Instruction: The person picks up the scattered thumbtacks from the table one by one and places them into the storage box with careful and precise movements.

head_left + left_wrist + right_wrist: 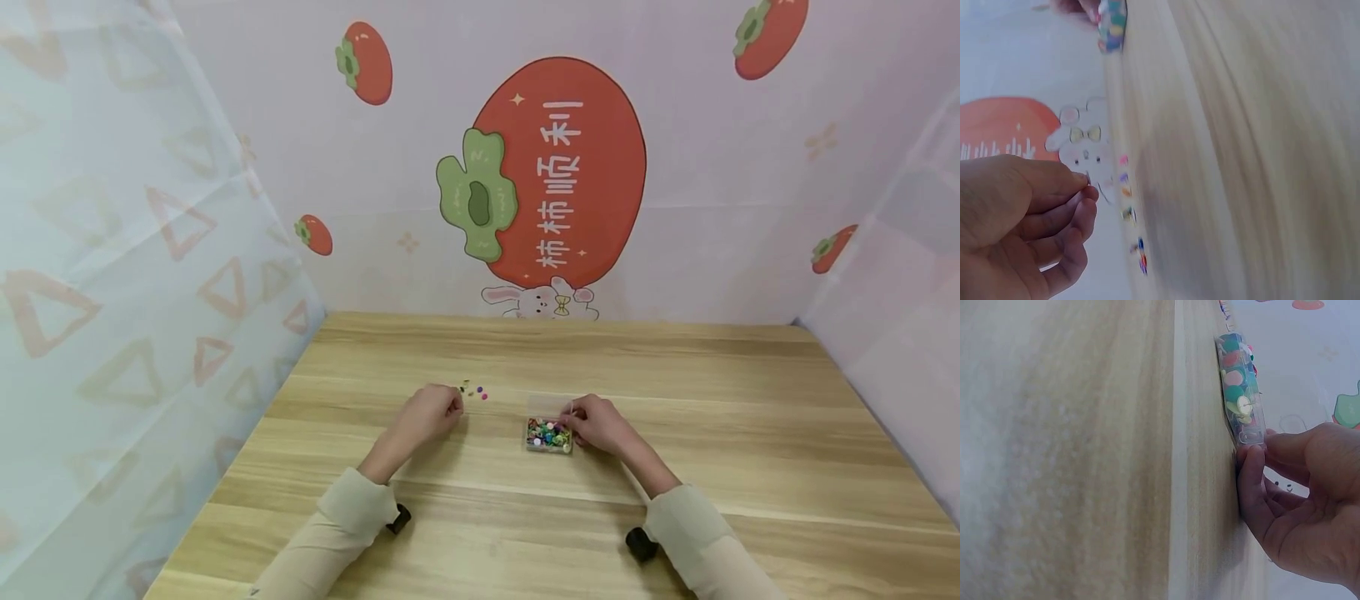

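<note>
A small clear plastic box (pixel 548 448) of multicoloured thumbtacks lies on the table, its see-through lid (pixel 547 405) tipped back behind it. My right hand (pixel 597 423) grips the box at its right end; in the right wrist view, thumb and fingers pinch the end of the box (pixel 1250 434). My left hand (pixel 435 408) is left of the box, just above the table. In the left wrist view its thumb and forefinger pinch a tiny dark-tipped thing, apparently a thumbtack (pixel 1089 182), mostly hidden. Several loose thumbtacks (pixel 481 390) lie just beyond the left hand.
The wooden table (pixel 495 525) runs back to a wall sheet (pixel 675 250) printed with persimmons and a rabbit. Patterned sheets hang at the left (pixel 150 333) and right. Black wrist devices (pixel 641 545) sit at both cuffs.
</note>
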The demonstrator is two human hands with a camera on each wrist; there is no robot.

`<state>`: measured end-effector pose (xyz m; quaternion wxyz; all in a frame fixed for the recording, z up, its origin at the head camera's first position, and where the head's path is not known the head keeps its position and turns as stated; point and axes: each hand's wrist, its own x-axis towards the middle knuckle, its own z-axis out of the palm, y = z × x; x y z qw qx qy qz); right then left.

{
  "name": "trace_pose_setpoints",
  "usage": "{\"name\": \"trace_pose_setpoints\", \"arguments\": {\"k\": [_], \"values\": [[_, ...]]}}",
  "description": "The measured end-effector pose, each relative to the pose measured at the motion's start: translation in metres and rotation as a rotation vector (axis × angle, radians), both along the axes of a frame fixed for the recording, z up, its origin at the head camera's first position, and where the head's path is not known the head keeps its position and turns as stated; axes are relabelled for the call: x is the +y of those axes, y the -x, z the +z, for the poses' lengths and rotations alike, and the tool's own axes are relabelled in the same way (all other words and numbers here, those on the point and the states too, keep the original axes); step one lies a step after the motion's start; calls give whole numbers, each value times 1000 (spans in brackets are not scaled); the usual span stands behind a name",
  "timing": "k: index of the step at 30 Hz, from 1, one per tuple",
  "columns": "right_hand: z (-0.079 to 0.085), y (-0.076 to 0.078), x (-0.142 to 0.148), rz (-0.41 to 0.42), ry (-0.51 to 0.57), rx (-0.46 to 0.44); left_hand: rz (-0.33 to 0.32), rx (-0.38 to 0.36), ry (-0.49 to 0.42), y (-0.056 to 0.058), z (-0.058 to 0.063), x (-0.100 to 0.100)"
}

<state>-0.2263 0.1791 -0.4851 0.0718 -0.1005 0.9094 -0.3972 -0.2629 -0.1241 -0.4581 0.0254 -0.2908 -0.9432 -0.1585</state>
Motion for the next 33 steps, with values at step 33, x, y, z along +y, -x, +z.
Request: {"name": "trace_pose_setpoints", "arguments": {"k": [33], "values": [[-3, 0, 3, 21, 44, 29, -230, 104, -1, -37, 9, 130]]}}
